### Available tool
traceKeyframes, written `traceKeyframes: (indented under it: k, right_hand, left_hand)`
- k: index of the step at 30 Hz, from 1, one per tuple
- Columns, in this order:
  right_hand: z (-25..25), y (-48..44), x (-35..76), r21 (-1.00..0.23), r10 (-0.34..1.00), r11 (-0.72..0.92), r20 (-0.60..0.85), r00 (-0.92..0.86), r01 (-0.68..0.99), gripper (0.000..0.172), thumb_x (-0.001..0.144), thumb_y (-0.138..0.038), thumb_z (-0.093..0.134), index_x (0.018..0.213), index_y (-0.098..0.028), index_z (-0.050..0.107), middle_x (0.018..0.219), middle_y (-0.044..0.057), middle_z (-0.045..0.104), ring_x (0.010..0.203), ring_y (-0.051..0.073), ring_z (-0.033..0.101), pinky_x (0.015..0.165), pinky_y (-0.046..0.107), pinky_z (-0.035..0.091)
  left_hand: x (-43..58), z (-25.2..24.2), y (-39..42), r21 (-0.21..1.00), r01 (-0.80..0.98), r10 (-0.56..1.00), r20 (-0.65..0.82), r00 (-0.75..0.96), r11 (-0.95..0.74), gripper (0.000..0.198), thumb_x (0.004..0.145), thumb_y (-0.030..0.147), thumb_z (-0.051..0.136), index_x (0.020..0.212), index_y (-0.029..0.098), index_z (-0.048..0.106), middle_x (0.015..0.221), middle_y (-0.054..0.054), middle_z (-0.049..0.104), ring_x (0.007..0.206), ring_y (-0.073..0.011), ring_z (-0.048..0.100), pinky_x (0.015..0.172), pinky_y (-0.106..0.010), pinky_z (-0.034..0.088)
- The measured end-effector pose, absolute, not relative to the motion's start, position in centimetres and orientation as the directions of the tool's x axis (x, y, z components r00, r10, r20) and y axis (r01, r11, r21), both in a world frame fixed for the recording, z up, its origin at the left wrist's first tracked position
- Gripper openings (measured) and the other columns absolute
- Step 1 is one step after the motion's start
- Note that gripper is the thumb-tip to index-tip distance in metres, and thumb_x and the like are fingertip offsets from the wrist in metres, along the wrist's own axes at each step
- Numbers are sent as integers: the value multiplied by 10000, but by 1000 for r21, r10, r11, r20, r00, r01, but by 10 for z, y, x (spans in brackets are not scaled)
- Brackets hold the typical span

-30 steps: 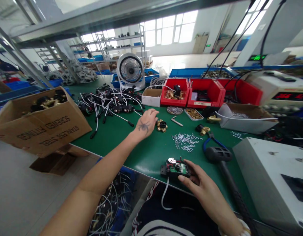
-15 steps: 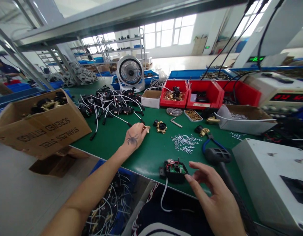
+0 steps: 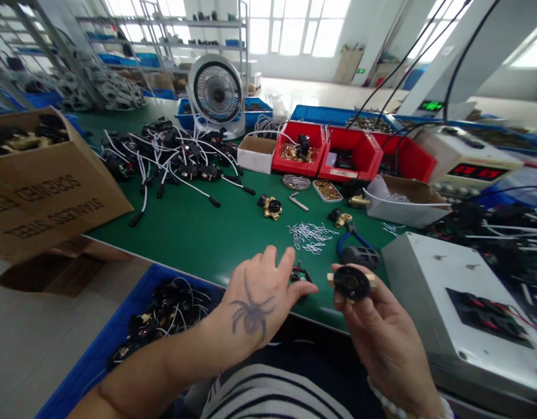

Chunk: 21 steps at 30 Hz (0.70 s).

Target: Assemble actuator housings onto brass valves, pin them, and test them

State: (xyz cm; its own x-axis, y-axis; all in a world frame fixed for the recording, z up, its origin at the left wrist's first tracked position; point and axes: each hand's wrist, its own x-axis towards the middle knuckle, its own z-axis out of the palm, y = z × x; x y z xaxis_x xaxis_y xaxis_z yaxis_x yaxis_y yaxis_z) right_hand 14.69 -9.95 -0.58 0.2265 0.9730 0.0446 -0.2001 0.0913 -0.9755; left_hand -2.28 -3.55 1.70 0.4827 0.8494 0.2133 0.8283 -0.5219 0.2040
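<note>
My right hand grips a brass valve fitting with a round black cap, held up above the table's front edge with the cap facing me. My left hand is spread, thumb apart from the fingers, over a small black housing with a green circuit board. The hand hides most of that housing, so contact is unclear. Beyond the hands lie a loose heap of thin metal clips, another brass fitting with a black cap, a hex key and blue-handled pliers.
A carton of fittings stands at left, near a pile of black parts with white cables. Red bins, a fan and a white box line the back. A grey metal box stands at right.
My left hand has come back from the table's middle to the housing. The right hand, empty before, now holds a brass valve fitting. My view has shifted too.
</note>
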Motion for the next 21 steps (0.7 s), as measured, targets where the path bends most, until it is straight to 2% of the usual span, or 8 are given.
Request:
traceKeyframes:
  k: [3, 7, 9, 11, 13, 15, 18, 21]
  right_hand:
    - [-1, -105, 147, -911, 987, 59, -9, 162, -409, 260, 818, -372, 738, 1073, -321, 718, 1149, -4, 678, 733, 50, 605, 720, 116, 521]
    - [3, -107, 140, -872, 992, 50, -12, 124, -488, 306, 776, -332, 783, 1074, -310, 716, 1140, -8, 689, 733, 42, 622, 719, 94, 517]
    - [4, -109, 138, -866, 995, 41, -10, 100, -498, 323, 761, -317, 797, 1073, -308, 717, 1140, -11, 692, 741, 46, 633, 725, 94, 519]
    - [6, -111, 137, -862, 996, 35, -11, 87, -506, 327, 754, -315, 803, 1070, -306, 719, 1130, -11, 696, 740, 48, 635, 721, 93, 518]
    - [7, -113, 135, -858, 997, 23, -21, 80, -513, 318, 758, -324, 798, 1066, -307, 721, 1123, -4, 701, 727, 51, 630, 707, 100, 519]
    - [9, -114, 133, -858, 997, 4, -39, 73, -514, 305, 760, -350, 794, 1053, -304, 726, 1114, 10, 705, 696, 52, 618, 669, 109, 517]
    - [12, -115, 130, -875, 996, -27, -67, 66, -483, 283, 769, -397, 776, 1032, -299, 737, 1067, 32, 711, 610, 59, 572, 582, 147, 504]
    - [15, -116, 128, -911, 990, -62, -109, 93, -409, 345, 739, -484, 772, 1016, -281, 742, 977, 64, 711, 543, 94, 530, 505, 222, 495]
  left_hand:
    - [-3, -9, -40, 137, 843, 853, 135, 505, -521, 675, 834, 645, 540, 1238, 105, 556, 987, -118, 621, 848, -281, 613, 696, -404, 528]
    - [13, -32, -37, 267, 800, 843, 207, 497, -537, 618, 841, 598, 570, 1215, 106, 577, 1084, -133, 626, 931, -300, 583, 783, -443, 518]
    - [9, -34, -33, 408, 737, 843, 242, 481, -538, 528, 840, 514, 601, 1187, 117, 596, 1132, -126, 631, 974, -297, 577, 851, -452, 504]
    - [0, -32, -29, 605, 618, 859, 272, 433, -503, 462, 836, 423, 609, 1183, 118, 596, 1175, -117, 631, 1047, -279, 570, 947, -434, 470]
    - [-11, -29, -26, 834, 406, 902, 223, 369, -372, 416, 867, 376, 555, 1208, 140, 579, 1227, -99, 622, 1128, -246, 560, 1022, -400, 429]
    - [-20, -27, -24, 983, 112, 937, 98, 336, -144, 399, 906, 371, 481, 1244, 174, 558, 1291, -82, 604, 1196, -223, 547, 1049, -379, 414]
    - [-27, -23, -24, 951, -269, 937, -54, 346, 154, 452, 911, 407, 461, 1292, 171, 521, 1343, -101, 585, 1229, -232, 550, 1026, -385, 448]
    - [-29, -16, -27, 874, -400, 920, -120, 373, 276, 478, 926, 446, 416, 1279, 138, 514, 1320, -141, 601, 1233, -237, 559, 997, -390, 486]
